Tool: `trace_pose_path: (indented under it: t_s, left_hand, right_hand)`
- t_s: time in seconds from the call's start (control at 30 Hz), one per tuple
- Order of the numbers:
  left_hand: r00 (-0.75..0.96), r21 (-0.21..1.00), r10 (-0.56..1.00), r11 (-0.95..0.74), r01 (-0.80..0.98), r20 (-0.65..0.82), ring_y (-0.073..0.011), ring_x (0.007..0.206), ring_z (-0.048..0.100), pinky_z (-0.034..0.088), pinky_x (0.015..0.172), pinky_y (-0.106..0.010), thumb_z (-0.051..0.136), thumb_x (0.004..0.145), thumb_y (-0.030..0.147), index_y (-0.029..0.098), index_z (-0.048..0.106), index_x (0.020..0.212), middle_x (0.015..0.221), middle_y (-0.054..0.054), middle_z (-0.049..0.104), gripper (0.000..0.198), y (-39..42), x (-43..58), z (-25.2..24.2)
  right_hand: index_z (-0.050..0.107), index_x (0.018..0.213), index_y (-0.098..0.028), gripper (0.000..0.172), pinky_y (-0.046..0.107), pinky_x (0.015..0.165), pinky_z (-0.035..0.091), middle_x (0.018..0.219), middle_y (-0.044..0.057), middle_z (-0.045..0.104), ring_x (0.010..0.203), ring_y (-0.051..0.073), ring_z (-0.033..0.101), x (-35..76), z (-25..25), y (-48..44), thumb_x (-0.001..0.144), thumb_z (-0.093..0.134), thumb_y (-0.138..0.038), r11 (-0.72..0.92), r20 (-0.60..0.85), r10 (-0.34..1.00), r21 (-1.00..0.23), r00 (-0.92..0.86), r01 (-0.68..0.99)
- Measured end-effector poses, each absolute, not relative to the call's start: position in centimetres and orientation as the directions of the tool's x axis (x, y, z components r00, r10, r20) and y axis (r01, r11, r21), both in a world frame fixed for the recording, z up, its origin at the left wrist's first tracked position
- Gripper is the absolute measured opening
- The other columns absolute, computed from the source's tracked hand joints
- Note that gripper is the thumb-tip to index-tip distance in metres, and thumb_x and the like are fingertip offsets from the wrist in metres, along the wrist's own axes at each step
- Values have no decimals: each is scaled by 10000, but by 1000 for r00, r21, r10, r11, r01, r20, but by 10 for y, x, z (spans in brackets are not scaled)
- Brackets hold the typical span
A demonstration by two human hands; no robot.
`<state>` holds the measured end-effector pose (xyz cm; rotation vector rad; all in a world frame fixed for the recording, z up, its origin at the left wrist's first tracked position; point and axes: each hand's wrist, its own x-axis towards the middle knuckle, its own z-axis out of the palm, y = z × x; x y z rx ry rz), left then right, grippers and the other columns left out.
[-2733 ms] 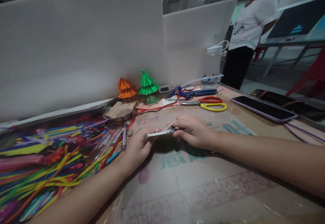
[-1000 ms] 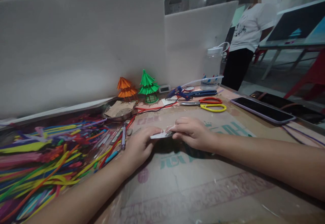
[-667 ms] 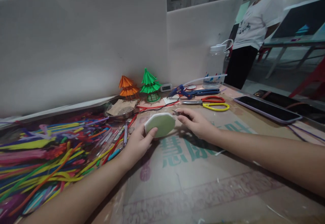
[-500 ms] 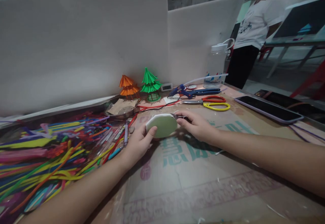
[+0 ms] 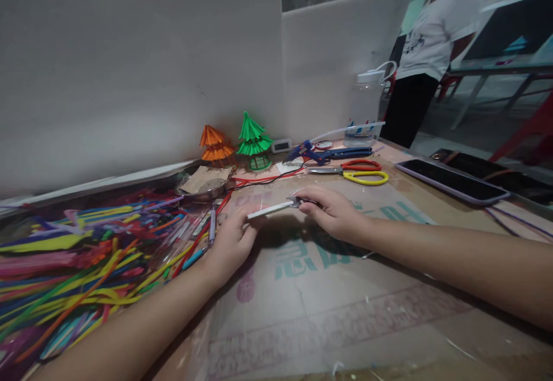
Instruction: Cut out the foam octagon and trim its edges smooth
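My left hand (image 5: 228,241) grips the near edge of a flat white foam disc (image 5: 270,210), held edge-on just above the cardboard-covered table (image 5: 328,306). My right hand (image 5: 330,211) is closed in a pinch at the disc's far right edge, where a small dark piece (image 5: 296,201) sits between the fingertips; what that piece is I cannot make out. Both forearms reach in from the bottom of the view.
A heap of coloured pipe cleaners (image 5: 82,260) fills the left. At the back stand an orange paper tree (image 5: 215,144) and a green one (image 5: 254,137), a blue glue gun (image 5: 309,152), scissors (image 5: 356,172), a bottle (image 5: 367,104). A phone (image 5: 451,180) lies right. Another person (image 5: 425,52) stands beyond.
The disc, tilted up to show its pale green face half a second ago, is turned back flat and edge-on. My right hand has closed onto its right edge again.
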<state>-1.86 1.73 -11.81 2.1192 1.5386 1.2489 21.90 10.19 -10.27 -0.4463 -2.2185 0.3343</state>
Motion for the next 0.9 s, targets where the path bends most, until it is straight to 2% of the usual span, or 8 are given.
trace_pose_path:
  t_s: [0.2, 0.4, 0.57, 0.73, 0.9]
  left_hand:
    - [108, 606, 857, -440, 663, 503, -218, 1002, 654, 508, 885, -344, 478, 973, 310, 181, 650, 1146, 1080, -79, 710, 276, 18, -21, -121]
    - [86, 602, 867, -409, 686, 491, -226, 965, 667, 526, 847, -344, 487, 953, 300, 165, 653, 1109, 1030, -83, 718, 264, 19, -23, -125]
    - [95, 616, 878, -403, 676, 470, -224, 974, 664, 521, 868, -343, 484, 954, 303, 170, 646, 1104, 1036, -73, 716, 257, 19, -21, -122]
    - [86, 652, 883, -404, 641, 462, -226, 984, 664, 522, 872, -341, 475, 951, 299, 163, 624, 1121, 1041, -77, 709, 263, 20, -19, -121]
    - [88, 587, 873, -394, 707, 481, -227, 973, 658, 515, 868, -346, 474, 949, 285, 161, 634, 1103, 1036, -78, 715, 255, 19, -20, -120]
  right_hand:
    - [676, 1040, -155, 289, 330, 724, 469, 864, 82, 705, 792, 204, 612, 222, -102, 103, 1005, 438, -317, 933, 683, 360, -286, -635, 220]
    - [680, 1038, -153, 299, 322, 728, 462, 873, 81, 715, 801, 200, 611, 223, -102, 104, 1015, 435, -322, 944, 698, 330, -250, -636, 216]
    - [684, 983, -167, 274, 314, 717, 462, 853, 69, 712, 783, 191, 611, 222, -101, 103, 1005, 448, -303, 931, 680, 363, -299, -637, 212]
    - [675, 1024, -172, 259, 324, 715, 470, 892, 80, 712, 801, 202, 620, 221, -100, 102, 985, 463, -316, 903, 677, 427, -355, -600, 243]
    - [676, 1026, -161, 266, 326, 716, 470, 888, 85, 717, 795, 205, 621, 221, -101, 104, 982, 466, -320, 912, 678, 408, -331, -611, 241]
